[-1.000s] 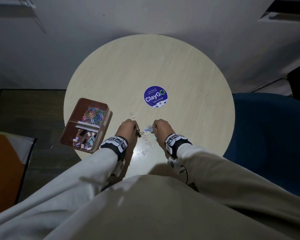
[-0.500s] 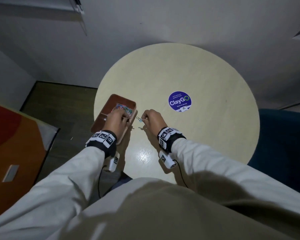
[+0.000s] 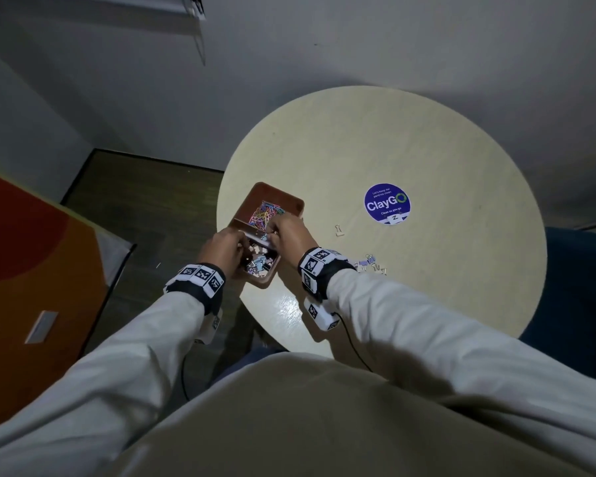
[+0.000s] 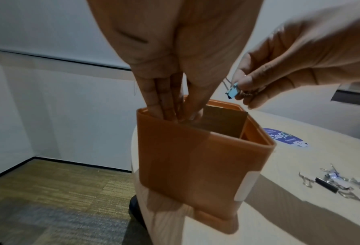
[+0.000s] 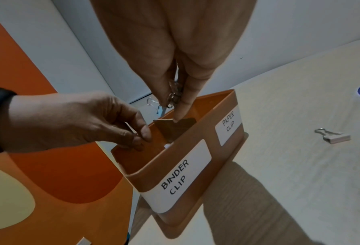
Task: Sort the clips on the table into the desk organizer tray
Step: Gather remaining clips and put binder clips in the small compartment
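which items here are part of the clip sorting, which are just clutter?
Job:
- desk organizer tray, labelled BINDER CLIP and PAPER CLIP
- blue binder clip pinched by right hand
- left hand, fingers in the tray
- loose binder clips on table
- lone binder clip

Not job:
- ClayGo sticker
- orange panel

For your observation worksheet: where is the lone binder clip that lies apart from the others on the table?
In the head view the lone binder clip lies on the round table, between the organizer tray and the blue ClayGo sticker, just right of the right hand.

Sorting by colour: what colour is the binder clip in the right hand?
Light blue binder clip, pinched by the right hand; clearest in the left wrist view.
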`<state>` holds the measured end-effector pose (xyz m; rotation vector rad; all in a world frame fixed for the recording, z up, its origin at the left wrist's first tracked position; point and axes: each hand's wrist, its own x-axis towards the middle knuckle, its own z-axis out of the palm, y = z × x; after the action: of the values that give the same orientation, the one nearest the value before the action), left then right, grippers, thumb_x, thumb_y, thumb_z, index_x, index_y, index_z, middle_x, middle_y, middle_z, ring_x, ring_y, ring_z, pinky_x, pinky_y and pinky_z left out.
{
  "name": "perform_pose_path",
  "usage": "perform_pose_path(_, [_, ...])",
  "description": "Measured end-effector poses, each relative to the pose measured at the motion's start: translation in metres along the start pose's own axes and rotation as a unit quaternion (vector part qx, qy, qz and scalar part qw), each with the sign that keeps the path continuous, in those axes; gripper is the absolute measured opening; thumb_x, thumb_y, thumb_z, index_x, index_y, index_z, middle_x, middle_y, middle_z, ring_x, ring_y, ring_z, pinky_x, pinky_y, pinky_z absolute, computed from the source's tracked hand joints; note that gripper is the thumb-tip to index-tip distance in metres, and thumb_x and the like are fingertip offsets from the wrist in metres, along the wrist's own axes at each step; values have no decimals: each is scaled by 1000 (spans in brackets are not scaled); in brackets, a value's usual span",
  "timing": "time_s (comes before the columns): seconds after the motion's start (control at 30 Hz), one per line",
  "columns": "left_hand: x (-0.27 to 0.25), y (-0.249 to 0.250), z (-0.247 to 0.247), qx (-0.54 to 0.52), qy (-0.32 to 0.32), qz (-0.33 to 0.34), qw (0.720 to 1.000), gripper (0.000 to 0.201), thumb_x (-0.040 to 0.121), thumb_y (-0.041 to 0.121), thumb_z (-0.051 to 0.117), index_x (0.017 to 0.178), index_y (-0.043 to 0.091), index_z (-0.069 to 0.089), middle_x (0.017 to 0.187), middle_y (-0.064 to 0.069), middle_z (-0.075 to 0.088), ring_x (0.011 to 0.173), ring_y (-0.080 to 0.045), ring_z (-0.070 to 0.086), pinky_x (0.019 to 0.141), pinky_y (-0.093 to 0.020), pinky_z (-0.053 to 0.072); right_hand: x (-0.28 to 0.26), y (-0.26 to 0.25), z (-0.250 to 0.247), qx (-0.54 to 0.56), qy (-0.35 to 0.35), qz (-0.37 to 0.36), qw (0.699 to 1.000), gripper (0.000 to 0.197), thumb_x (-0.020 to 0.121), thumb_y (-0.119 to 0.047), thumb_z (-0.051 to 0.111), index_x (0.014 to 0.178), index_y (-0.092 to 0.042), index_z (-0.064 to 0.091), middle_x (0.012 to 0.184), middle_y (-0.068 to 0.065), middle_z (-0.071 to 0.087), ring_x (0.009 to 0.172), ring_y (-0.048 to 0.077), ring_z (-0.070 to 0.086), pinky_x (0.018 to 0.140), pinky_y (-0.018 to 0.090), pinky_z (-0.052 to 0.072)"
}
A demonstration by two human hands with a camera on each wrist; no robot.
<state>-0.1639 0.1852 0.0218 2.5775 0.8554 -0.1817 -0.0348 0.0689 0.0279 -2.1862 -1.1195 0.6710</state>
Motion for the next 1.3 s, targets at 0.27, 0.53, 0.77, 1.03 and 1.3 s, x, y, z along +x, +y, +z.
perform_pose_path(0.27, [2, -11, -7, -37, 45, -21, 998, 9, 92, 13, 62, 99, 16, 67, 103, -5, 64, 93, -25, 63, 80, -39, 53, 10, -17, 14, -77, -79, -8, 994, 14, 87, 4, 49, 80, -2, 59, 85, 16, 60, 70, 25, 60, 61, 25, 48])
perform_pose_path(0.53, [6, -8, -9, -55, 65, -34, 996, 17, 93, 13, 58, 108, 17, 64, 107, -8, 66, 95, -29, 64, 76, -37, 50, 13, -12, 21, -127, -88, -51, 987, 17, 89, -8, 58, 105, -6, 64, 106, 16, 64, 95, 31, 61, 80, 38, 50])
perform_pose_path(0.77, [16, 30, -2, -68, 87, 23, 994, 18, 94, 13, 54, 111, 16, 60, 109, -7, 63, 94, -28, 63, 77, -37, 51, -4, 22, -14, -70, 10, -14, 997, 17, 91, -12, 57, 106, -11, 63, 110, 12, 61, 98, 29, 59, 80, 39, 51])
perform_pose_path(1.03, [40, 93, 31, -81, 49, 111, 989, 20, 94, 15, 54, 113, 17, 61, 110, -5, 58, 96, -24, 60, 80, -39, 51, -43, 99, -32, -129, -15, 72, 989, 38, 95, -15, 54, 133, -15, 54, 132, 13, 47, 123, 29, 46, 94, 43, 48])
perform_pose_path(1.3, [68, 138, 78, 35, -9, 140, 989, 27, 97, 30, 50, 121, 24, 60, 123, -2, 57, 113, -24, 54, 115, -46, 23, -79, 170, -56, -210, -53, 153, 964, 46, 86, -17, 59, 129, -16, 42, 132, 14, 37, 117, 35, 43, 79, 38, 45])
